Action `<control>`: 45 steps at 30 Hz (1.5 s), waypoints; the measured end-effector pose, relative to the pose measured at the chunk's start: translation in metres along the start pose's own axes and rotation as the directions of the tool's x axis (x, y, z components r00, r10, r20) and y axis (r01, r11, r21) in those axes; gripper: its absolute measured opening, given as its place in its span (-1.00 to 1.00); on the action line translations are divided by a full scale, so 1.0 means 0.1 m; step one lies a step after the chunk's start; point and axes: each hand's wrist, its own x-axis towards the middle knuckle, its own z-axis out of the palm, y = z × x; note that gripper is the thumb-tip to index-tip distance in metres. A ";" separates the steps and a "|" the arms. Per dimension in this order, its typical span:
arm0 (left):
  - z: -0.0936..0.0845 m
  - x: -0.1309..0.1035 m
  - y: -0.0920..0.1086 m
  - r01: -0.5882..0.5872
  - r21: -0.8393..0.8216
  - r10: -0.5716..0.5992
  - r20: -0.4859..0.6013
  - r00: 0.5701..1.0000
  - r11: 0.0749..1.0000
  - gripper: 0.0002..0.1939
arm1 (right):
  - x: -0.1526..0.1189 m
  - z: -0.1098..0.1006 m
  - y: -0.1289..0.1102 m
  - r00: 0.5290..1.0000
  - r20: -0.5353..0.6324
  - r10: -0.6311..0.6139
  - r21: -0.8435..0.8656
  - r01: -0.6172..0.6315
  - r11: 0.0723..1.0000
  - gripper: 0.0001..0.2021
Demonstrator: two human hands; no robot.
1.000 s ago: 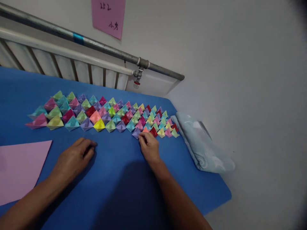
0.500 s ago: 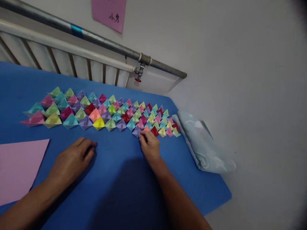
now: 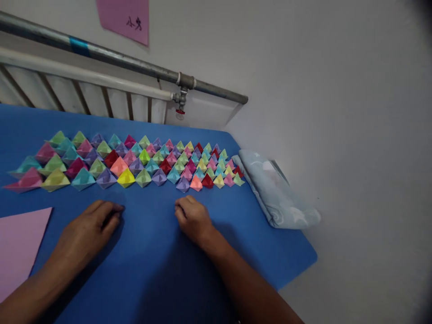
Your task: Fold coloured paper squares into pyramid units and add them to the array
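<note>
Rows of small folded paper boats in many colours lie across the blue table. My right hand (image 3: 194, 218) is closed in a loose fist on the tabletop, just in front of a purple paper boat (image 3: 183, 184) and an orange paper boat (image 3: 196, 183), apart from both. Nothing shows in its fingers. My left hand (image 3: 88, 227) rests on the table with fingers curled in and thumb close to them, and it appears to hold nothing. It is nearest to a purple boat (image 3: 106, 178) and a yellow boat (image 3: 126, 178) in the front row.
A pink paper sheet (image 3: 20, 252) lies at the left edge. To the right, a folded pale blue cloth (image 3: 273, 189) leans by the wall. A radiator with a metal pipe (image 3: 135, 64) and a red-handled valve (image 3: 180, 111) runs behind the blue table (image 3: 148, 234).
My right hand has let go of the purple boat in the front row and drawn back towards me. The view has shifted right. My left hand keeps its curled pose.
</note>
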 end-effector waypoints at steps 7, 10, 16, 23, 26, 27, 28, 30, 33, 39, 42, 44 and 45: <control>-0.01 -0.01 0.00 -0.011 -0.004 0.011 -0.005 1.000 1.000 -0.64 | 0.08 -0.04 0.06 0.997 0.028 0.073 -0.021 -0.072 0.997 -0.82; -0.02 -0.01 0.01 -0.021 -0.003 0.021 -0.003 1.000 1.000 -0.64 | 0.11 -0.06 0.06 0.992 0.056 0.114 -0.032 -0.113 0.993 -0.80; -0.06 -0.02 0.08 -0.027 -0.002 0.027 -0.011 1.000 1.000 -0.64 | 0.17 -0.12 0.02 0.975 0.096 0.200 -0.062 -0.194 0.979 -0.73; -0.11 -0.03 0.18 -0.014 -0.002 0.014 -0.002 1.000 1.000 -0.67 | 0.19 -0.14 0.02 0.968 0.114 0.225 -0.101 -0.214 0.972 -0.71; -0.10 -0.04 0.17 -0.021 0.008 0.021 0.003 1.000 1.000 -0.63 | 0.19 -0.14 0.03 0.969 0.096 0.229 -0.115 -0.218 0.969 -0.71; -0.10 -0.04 0.17 -0.026 0.007 0.026 0.003 1.000 1.000 -0.62 | 0.20 -0.14 0.04 0.968 0.093 0.232 -0.120 -0.221 0.968 -0.71; -0.09 -0.04 0.16 -0.032 0.007 0.032 0.000 0.999 0.999 -0.62 | 0.20 -0.14 0.04 0.967 0.093 0.236 -0.125 -0.224 0.967 -0.71; -0.08 -0.03 0.16 -0.033 0.015 0.033 0.001 0.999 0.999 -0.62 | 0.20 -0.14 0.04 0.965 0.102 0.242 -0.136 -0.228 0.964 -0.71; -0.08 -0.03 0.16 -0.014 0.039 0.014 0.012 1.000 0.999 -0.62 | 0.21 -0.14 0.04 0.964 0.117 0.237 -0.152 -0.219 0.964 -0.70; -0.07 -0.05 0.15 -0.022 0.045 0.022 0.004 1.000 0.999 -0.62 | 0.21 -0.12 0.03 0.972 0.106 0.212 -0.161 -0.193 0.968 -0.71; -0.05 -0.04 0.12 -0.031 0.041 0.031 0.004 1.000 0.999 -0.64 | 0.23 -0.11 0.04 0.968 0.102 0.227 -0.176 -0.207 0.962 -0.72; -0.03 -0.03 0.12 -0.038 0.044 0.038 -0.014 0.999 0.998 -0.66 | 0.23 -0.11 0.06 0.972 0.090 0.215 -0.179 -0.197 0.964 -0.75; -0.04 -0.04 0.14 -0.041 0.048 0.043 -0.025 0.999 0.998 -0.66 | 0.22 -0.12 0.07 0.977 0.082 0.195 -0.173 -0.178 0.969 -0.78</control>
